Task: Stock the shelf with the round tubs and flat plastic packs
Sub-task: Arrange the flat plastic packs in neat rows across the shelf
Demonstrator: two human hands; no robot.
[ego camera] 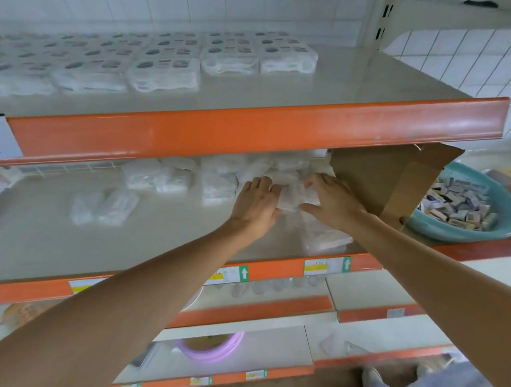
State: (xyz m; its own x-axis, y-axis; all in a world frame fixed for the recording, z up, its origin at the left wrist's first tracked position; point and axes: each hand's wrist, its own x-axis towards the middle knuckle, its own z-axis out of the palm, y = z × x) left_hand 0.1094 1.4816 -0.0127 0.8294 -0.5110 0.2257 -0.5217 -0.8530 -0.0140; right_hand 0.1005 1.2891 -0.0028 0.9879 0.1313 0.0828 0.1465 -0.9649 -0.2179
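Both my hands reach onto the middle shelf (38,241). My left hand (256,203) and my right hand (332,200) press from either side on a flat clear plastic pack (297,195), fingers mostly straight. More clear packs (216,176) are heaped behind it under the upper shelf's orange lip. A loose pack (105,204) lies alone to the left, and another pack (326,237) sits near the shelf's front edge below my right wrist. On the top shelf (372,90), rows of wrapped round tubs (166,70) fill the left and back.
An open cardboard box (382,176) stands right of my hands. A teal basin (510,218) full of small boxes sits further right. Orange shelf lips with price labels (324,266) run along the front. Lower shelves hold a purple ring (210,349) and clear items.
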